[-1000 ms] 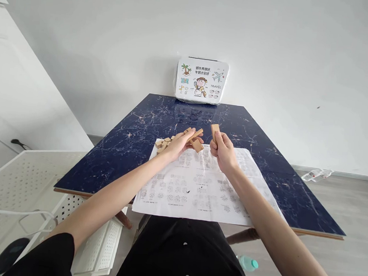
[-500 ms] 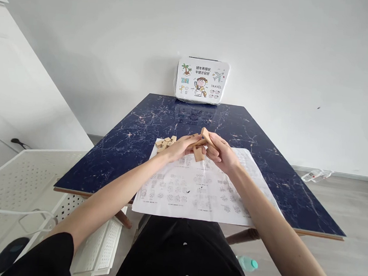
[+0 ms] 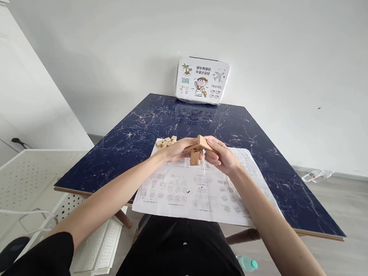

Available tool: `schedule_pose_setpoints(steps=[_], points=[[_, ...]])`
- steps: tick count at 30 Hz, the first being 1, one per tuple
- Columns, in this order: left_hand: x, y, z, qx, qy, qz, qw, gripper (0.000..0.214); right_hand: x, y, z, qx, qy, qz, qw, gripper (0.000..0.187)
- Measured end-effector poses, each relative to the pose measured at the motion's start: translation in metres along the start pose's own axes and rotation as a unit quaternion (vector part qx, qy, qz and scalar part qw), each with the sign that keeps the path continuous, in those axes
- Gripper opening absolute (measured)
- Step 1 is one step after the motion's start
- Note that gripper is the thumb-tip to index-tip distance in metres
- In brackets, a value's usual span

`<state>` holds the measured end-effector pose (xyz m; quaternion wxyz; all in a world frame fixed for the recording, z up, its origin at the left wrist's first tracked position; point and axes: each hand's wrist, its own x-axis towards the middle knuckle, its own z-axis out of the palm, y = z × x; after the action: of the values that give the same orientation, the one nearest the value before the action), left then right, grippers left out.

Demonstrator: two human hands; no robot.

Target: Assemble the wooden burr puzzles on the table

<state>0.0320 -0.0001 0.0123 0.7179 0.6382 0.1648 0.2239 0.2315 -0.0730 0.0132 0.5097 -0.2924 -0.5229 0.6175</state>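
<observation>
My left hand is closed around light wooden puzzle pieces, one of which hangs down below the fingers. From the other side, my right hand grips another wooden puzzle piece, its end pressed against the pieces in the left hand. Fingers partly cover how the pieces fit together. Just beyond my left wrist lies a small pile of notched wooden pieces. Under both hands a printed white sheet with rows of line drawings is spread out.
The dark blue marbled table meets the wall, where a white cartoon case stands upright. To the left is a white perforated rack with a cable and a black device. Plastic bottles lie on the floor.
My right hand has brought its wooden piece lower and to the left, against the pieces in my left hand. The hanging piece has shifted slightly left and down.
</observation>
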Motion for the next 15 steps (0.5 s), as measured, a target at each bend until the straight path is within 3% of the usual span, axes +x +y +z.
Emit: schedule_pose_setpoints(steps=[7, 12, 15], points=[[0.001, 0.003, 0.004, 0.007, 0.049, 0.003, 0.999, 0.053, 0.002, 0.004, 0.018, -0.114, 0.117, -0.083, 0.983, 0.054], [-0.002, 0.007, 0.012, 0.034, 0.033, -0.014, 0.999, 0.055, 0.001, 0.01, 0.023, -0.155, 0.131, -0.039, 0.978, 0.065], [0.001, 0.003, 0.012, 0.048, 0.03, -0.026, 0.998, 0.053, 0.0, 0.014, 0.021, -0.182, 0.172, -0.046, 0.967, 0.067]])
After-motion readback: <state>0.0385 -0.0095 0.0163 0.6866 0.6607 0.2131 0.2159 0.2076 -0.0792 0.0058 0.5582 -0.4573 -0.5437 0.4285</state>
